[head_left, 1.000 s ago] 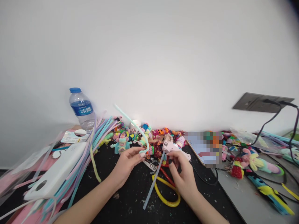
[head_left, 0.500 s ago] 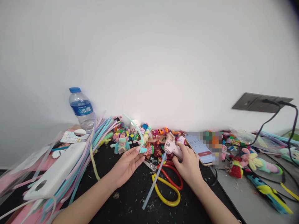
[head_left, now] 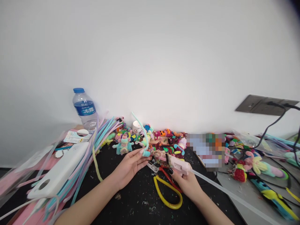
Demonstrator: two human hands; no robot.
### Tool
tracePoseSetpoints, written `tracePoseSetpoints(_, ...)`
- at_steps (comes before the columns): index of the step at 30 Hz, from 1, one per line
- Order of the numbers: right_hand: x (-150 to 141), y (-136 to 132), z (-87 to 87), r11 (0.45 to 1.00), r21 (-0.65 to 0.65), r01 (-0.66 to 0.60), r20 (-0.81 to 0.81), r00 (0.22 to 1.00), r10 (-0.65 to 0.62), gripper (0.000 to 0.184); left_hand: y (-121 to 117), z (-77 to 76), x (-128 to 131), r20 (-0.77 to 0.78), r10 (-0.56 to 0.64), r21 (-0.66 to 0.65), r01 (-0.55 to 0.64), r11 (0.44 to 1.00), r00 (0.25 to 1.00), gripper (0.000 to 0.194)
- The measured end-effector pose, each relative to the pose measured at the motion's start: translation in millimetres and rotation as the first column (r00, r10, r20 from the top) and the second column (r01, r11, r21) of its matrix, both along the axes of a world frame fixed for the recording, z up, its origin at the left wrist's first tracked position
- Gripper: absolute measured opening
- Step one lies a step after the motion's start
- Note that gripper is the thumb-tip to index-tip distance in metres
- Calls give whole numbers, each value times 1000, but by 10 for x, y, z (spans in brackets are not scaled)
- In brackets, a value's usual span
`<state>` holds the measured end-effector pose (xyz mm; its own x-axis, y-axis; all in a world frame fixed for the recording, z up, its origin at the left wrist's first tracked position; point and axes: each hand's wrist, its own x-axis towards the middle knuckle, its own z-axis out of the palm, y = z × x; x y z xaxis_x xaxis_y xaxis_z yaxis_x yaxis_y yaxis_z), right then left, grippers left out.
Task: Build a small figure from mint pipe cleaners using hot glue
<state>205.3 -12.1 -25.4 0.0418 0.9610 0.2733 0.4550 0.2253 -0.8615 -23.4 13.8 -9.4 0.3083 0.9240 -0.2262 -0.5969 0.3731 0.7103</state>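
Between the fingertips of my left hand is a turquoise pipe cleaner, wound into a small roll with a long pale tail standing up from it. My right hand is closed around a pink hot glue gun. Its crusted nozzle points left, close to the roll; I cannot tell if they touch. A long clear glue stick juts out of its back toward the lower right. Beneath both hands lie scissors with one yellow and one red handle, partly hidden by my right hand.
Finished pipe-cleaner figures, including a turquoise doll, crowd the wall with a paper cup. At left are a water bottle, a pipe-cleaner bundle and a white board-like object. A blurred-out phone, cables and a wall socket are right.
My right hand has lifted and turned the glue gun, so its nozzle now points left at the turquoise roll and the glue stick trails right. My left hand keeps holding the pipe cleaner.
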Motion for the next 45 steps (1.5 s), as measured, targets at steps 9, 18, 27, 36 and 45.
tracePoseSetpoints(9, -72, 6, 162, 969, 7, -247, 118, 963, 244, 33, -29, -1, 22, 0, -37, -4, 37, 999, 999, 21)
tracePoseSetpoints(18, -105, 6, 234, 948, 73, -310, 144, 944, 297, 27, -42, 2, 37, 0, -45, -4, 45, 999, 999, 21)
tracePoseSetpoints(27, -108, 23, 223, 944, 101, -315, 211, 934, 289, 33, -41, 22, 42, -25, -46, -9, 45, 999, 999, 21)
tracePoseSetpoints(36, -79, 4, 203, 935, 139, -325, 307, 912, 271, 40, -35, 4, 31, -15, -48, 12, 49, 999, 999, 22)
tracePoseSetpoints(45, -105, -26, 254, 946, 158, -284, 385, 900, 205, 34, -43, 41, 45, -22, -46, 14, 47, 999, 999, 21)
